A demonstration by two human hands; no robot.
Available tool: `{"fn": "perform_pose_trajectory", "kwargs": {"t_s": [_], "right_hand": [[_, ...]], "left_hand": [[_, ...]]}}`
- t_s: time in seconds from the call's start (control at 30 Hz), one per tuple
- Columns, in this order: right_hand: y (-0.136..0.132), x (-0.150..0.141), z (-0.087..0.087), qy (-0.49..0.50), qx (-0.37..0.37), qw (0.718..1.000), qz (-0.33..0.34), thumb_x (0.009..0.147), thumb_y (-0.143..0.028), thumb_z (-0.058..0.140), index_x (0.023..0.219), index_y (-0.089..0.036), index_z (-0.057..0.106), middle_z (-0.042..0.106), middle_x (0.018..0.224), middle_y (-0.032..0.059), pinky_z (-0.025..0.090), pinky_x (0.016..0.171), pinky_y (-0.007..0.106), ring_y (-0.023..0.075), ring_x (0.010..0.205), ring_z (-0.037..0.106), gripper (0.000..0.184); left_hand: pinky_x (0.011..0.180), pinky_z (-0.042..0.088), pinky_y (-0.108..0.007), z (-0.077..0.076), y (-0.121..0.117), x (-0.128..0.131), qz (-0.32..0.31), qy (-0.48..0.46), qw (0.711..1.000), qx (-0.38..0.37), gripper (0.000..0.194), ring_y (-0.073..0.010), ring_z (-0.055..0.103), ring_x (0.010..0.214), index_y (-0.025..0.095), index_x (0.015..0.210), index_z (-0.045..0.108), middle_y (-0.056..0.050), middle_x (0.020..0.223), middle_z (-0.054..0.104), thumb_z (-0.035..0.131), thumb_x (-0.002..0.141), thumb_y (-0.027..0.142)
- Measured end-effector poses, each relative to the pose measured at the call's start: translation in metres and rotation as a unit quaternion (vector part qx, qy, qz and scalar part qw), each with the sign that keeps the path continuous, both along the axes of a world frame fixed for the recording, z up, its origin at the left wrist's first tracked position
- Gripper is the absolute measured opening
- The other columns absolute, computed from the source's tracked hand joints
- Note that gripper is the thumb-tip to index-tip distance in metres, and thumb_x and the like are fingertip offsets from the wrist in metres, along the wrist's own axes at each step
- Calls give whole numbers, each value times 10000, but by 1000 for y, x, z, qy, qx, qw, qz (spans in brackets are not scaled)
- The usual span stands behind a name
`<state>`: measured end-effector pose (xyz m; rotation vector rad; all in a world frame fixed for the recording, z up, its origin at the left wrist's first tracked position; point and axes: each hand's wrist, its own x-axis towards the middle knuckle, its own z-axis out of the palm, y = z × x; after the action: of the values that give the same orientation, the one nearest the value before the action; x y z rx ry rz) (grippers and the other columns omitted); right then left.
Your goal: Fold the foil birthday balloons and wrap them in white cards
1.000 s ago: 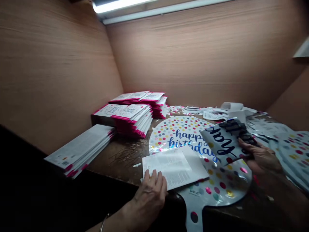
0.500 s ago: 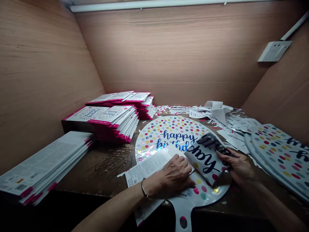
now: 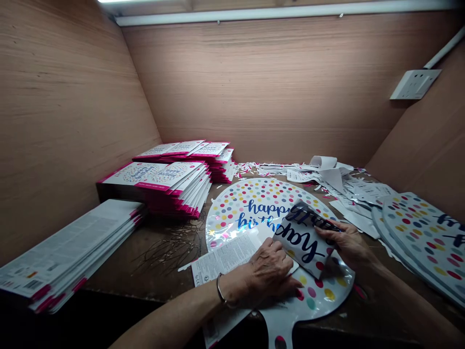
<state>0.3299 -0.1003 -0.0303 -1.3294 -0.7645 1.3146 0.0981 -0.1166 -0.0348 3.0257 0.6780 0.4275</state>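
Observation:
A flat foil balloon (image 3: 232, 203) with coloured dots and "happy birthday" lettering lies before me, its tail toward the table's front edge. Across its lower left rests a printed card packet (image 3: 221, 257), text side up. My left hand (image 3: 271, 269), a bangle on its wrist, presses on the packet with curled fingers at its right end. A folded foil balloon (image 3: 301, 242) with dark lettering stands tilted beside that end. My right hand (image 3: 350, 242) grips its upper right edge between thumb and fingers. Whether its lower left edge is inside the packet is hidden by my left hand.
Stacks of pink-edged packets (image 3: 170, 179) stand at the back left, and more packets (image 3: 69, 247) lie face down at the left edge. Paper strips and scraps (image 3: 334, 174) are heaped at the back right. Flat dotted balloons (image 3: 421, 232) are piled at right. Thin twigs or wires (image 3: 170, 247) lie left.
My right hand has moved slightly left, bringing the folded balloon closer to my left hand. The view has tilted up a little. The left hand keeps its hold on the packet.

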Motion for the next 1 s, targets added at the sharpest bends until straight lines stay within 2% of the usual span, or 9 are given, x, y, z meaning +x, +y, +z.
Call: {"fn": "perform_pose_trajectory", "kwargs": {"t_s": [0.07,0.17,0.33,0.5,0.67,0.77,0.87,0.93,1.0], "right_hand": [[-1,1,1,3,-1,1000,9,485,-158,831,859,-148,677,671,674,1,540,513,232,166,586,627,405],[-3,2,2,11,-1,1000,11,496,-174,832,830,-149,677,673,689,1,548,546,241,163,601,629,369],[-8,3,5,15,-5,1000,10,501,-187,826,817,-148,674,672,679,6,555,532,280,181,582,634,353],[-10,-1,10,-3,5,1000,0,497,-197,817,815,-151,671,668,664,-5,537,502,237,155,556,624,353],[-11,-11,11,-49,6,999,-1,529,-235,790,858,-140,658,655,620,-1,492,429,224,149,496,595,366],[-12,-18,16,-88,8,996,-18,536,-261,766,816,-132,650,600,517,-22,378,309,196,121,370,504,329],[-11,-26,18,-114,21,992,-49,549,-292,735,774,-136,638,533,442,-50,301,264,188,100,311,423,290],[-11,-32,13,-122,34,989,-80,553,-315,721,767,-140,630,526,444,-54,309,272,195,98,316,415,291],[-12,-37,2,-122,44,985,-109,557,-358,712,787,-143,625,569,499,-37,379,324,214,119,371,475,326]], "left_hand": [[741,363,-327,3,-1,0,-14,-5,1000,-12,389,-178,469,751,151,717,527,-39,724,539,487,856,511],[706,360,-311,4,-2,2,-1,-20,1000,-11,393,-179,477,763,153,715,537,-43,739,539,475,864,511],[621,367,-273,-1,-2,7,-6,-41,999,-8,478,-176,492,755,150,672,551,-53,764,540,471,832,594],[575,360,-294,-11,-1,15,-8,-34,998,53,515,-154,482,606,147,664,549,-36,658,541,479,801,638],[576,355,-297,-21,2,22,-36,-43,994,91,541,-154,478,583,158,644,518,-29,629,519,401,826,654],[551,334,-296,-23,4,27,-54,-37,992,110,537,-154,466,561,161,654,519,-17,588,488,382,838,647],[543,322,-295,-20,5,31,-71,-40,989,125,507,-155,459,560,160,698,538,-12,576,481,377,861,613],[535,314,-294,-18,5,33,-75,-43,989,122,507,-154,461,557,159,725,546,-16,589,497,368,865,613],[529,308,-296,-15,5,33,-63,-41,991,112,519,-155,470,557,156,742,548,-23,611,517,365,859,627]]}}
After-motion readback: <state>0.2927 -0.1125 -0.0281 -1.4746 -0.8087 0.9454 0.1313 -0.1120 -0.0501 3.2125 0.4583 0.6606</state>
